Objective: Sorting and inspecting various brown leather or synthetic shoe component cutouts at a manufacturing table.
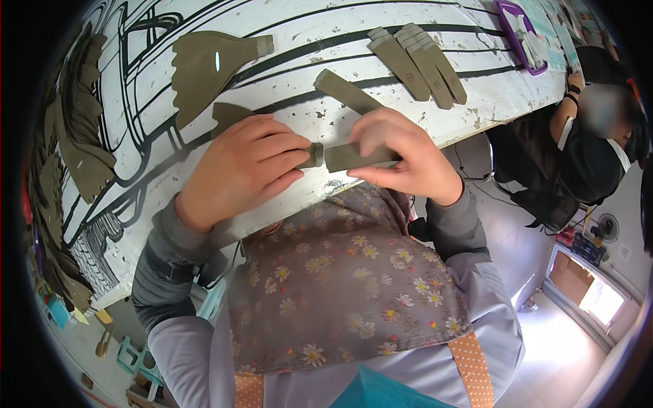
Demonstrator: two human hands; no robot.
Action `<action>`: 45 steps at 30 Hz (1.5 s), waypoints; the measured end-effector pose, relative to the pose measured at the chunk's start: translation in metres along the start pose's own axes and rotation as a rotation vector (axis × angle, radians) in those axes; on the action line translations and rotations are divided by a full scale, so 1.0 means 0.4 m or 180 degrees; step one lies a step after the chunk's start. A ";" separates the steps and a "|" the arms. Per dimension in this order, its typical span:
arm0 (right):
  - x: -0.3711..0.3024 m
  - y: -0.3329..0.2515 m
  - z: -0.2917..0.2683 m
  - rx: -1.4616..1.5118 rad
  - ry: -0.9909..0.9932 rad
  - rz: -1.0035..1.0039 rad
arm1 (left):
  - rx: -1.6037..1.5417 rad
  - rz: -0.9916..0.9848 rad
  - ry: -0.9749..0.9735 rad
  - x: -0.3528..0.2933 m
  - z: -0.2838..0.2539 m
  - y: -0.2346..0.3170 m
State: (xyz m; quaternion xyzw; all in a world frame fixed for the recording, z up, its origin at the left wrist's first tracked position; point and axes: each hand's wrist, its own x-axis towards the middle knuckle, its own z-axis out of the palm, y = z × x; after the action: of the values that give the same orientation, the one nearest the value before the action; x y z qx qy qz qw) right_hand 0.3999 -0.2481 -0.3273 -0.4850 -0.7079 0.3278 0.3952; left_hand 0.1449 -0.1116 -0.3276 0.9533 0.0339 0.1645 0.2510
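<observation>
My left hand [248,166] is closed over an olive-brown, fan-shaped flat piece [230,114], most of which it covers. A narrow end with a lighter tip pokes out past its fingertips and looks like part of that piece. Between the thumb and fingers of my right hand [401,153] is a flat olive-brown strip [343,158]. Its left end lies close to that narrow end, with a small gap between them. Another strip [347,92] lies slantwise on the table just beyond my right fingers.
A whole fan-shaped piece [204,71] lies at the far left of the white, black-lined table [292,109]. Several strips [422,64] lie farther right. Stacked pieces [81,129] crowd the left edge. A purple tray [520,37] stands far right, near a seated person [578,149].
</observation>
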 end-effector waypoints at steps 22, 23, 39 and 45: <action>-0.007 0.008 0.061 -0.0981 0.0025 -0.0187 | -0.0065 -0.0053 0.0024 -0.002 0.006 -0.003; -0.007 0.009 0.061 -0.0985 0.0025 -0.0192 | -0.0065 -0.0058 0.0021 -0.002 0.006 -0.002; -0.001 0.006 0.062 -0.0995 0.0078 -0.0247 | -0.0031 -0.0044 -0.0016 -0.002 0.005 -0.004; -0.003 0.007 0.060 -0.0995 0.0003 -0.0203 | 0.0009 -0.0050 -0.0036 -0.002 0.005 -0.003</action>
State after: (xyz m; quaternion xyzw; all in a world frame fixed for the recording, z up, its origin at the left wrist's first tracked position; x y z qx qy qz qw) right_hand 0.3802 -0.2502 -0.3413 -0.5181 -0.7651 0.2007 0.3255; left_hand 0.1448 -0.1117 -0.3299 0.9543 0.0402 0.1570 0.2511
